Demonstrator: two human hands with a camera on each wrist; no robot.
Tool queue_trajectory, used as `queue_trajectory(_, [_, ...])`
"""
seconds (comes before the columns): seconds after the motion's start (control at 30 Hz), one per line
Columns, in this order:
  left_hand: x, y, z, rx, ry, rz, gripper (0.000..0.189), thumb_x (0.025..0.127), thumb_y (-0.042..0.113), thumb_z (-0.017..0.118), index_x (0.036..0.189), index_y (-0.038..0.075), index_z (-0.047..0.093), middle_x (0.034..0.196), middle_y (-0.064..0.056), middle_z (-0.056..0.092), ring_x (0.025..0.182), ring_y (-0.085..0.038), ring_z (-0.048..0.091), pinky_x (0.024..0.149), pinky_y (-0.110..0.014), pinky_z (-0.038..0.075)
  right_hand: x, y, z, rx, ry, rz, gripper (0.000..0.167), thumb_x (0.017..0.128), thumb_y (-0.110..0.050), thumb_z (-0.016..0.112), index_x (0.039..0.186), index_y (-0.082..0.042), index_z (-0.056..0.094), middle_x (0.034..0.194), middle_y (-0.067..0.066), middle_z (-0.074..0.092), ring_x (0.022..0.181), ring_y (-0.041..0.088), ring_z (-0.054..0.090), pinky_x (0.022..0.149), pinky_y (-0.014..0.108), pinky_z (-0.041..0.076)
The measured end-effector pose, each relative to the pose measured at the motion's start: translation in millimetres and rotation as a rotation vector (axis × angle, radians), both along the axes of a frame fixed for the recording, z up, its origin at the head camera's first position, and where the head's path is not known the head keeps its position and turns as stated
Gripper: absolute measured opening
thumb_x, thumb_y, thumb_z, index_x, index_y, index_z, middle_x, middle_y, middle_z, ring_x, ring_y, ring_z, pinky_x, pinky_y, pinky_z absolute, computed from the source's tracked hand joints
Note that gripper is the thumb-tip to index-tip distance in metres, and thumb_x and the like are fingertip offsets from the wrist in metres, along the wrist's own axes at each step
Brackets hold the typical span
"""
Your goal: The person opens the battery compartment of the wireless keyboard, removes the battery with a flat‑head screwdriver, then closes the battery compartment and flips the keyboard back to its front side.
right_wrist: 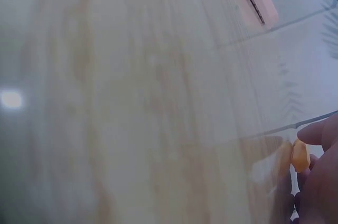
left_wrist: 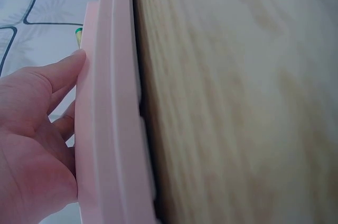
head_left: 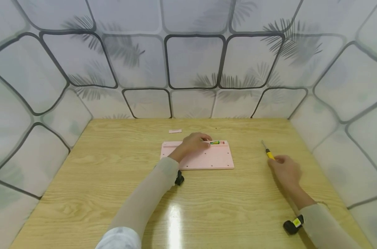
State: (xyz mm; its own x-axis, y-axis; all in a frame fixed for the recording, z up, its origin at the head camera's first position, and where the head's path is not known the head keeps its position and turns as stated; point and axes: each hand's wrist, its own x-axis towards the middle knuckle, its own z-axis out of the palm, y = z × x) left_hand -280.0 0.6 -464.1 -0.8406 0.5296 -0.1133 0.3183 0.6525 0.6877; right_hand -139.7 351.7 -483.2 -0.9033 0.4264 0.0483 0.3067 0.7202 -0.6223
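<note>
A pink keyboard point(head_left: 207, 160) lies with its screwed underside up on the table. My left hand point(head_left: 194, 142) reaches over its far edge, fingers and thumb at the long battery slot. A green and yellow battery point(head_left: 214, 142) shows beside those fingertips; whether they pinch anything is hidden. In the left wrist view the thumb point(left_wrist: 68, 71) touches the pink casing, and the battery's green end point(left_wrist: 78, 31) peeks out behind it. Off to the right, my right hand point(head_left: 285, 169) pinches the yellow handle end of a screwdriver point(head_left: 269, 154), its shaft pointing away from me.
A small pink strip point(head_left: 175, 131), like a battery cover, lies on the table behind the keyboard. A tiny dark speck point(head_left: 215, 128) is near the back edge. Patterned fabric walls point(head_left: 194, 62) enclose the wooden table point(head_left: 226, 207) at the back and both sides.
</note>
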Motion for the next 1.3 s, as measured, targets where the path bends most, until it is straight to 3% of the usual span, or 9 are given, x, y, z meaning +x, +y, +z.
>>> queue_trajectory(0.73, [0.7,0.7,2.4,-0.01,0.004,0.018,0.031,0.101,0.035,0.062,0.131,0.031,0.067,0.132,0.001,0.064,0.124,-0.023,0.057,0.108,-0.052,0.039,2.8,1.0,4.8,-0.013,0.008,0.031,0.055,0.099,-0.043,0.056,0.13,0.002,0.062,0.118,0.025,0.067,0.102,0.04,0.063,0.078,0.044,0.045])
queue_trajectory(1.07, [-1.1,0.6,-0.3,-0.01,0.01,0.011,0.032,0.101,0.035,0.061,0.132,0.031,0.066,0.133,0.001,0.064,0.125,-0.022,0.057,0.109,-0.052,0.039,-10.6,0.5,4.1,0.06,0.082,0.02,0.049,0.097,-0.039,0.058,0.127,-0.001,0.066,0.115,0.024,0.069,0.103,0.041,0.065,0.078,0.048,0.047])
queue_trajectory(1.17, [-1.5,0.9,-1.0,-0.008,0.012,0.009,0.031,0.1,0.035,0.062,0.131,0.031,0.067,0.132,0.002,0.064,0.125,-0.022,0.057,0.108,-0.052,0.039,-14.9,-6.6,7.5,0.061,0.107,0.054,0.047,0.098,-0.036,0.06,0.126,0.0,0.067,0.117,0.024,0.069,0.105,0.042,0.063,0.081,0.051,0.047])
queue_trajectory(1.3, [-1.6,1.5,-1.5,-0.008,0.011,0.012,0.031,0.1,0.035,0.062,0.131,0.031,0.067,0.131,0.002,0.065,0.124,-0.022,0.057,0.108,-0.052,0.04,-20.6,-19.2,11.4,0.014,0.16,0.166,0.047,0.1,-0.034,0.061,0.128,0.004,0.064,0.118,0.026,0.065,0.106,0.041,0.059,0.082,0.05,0.047])
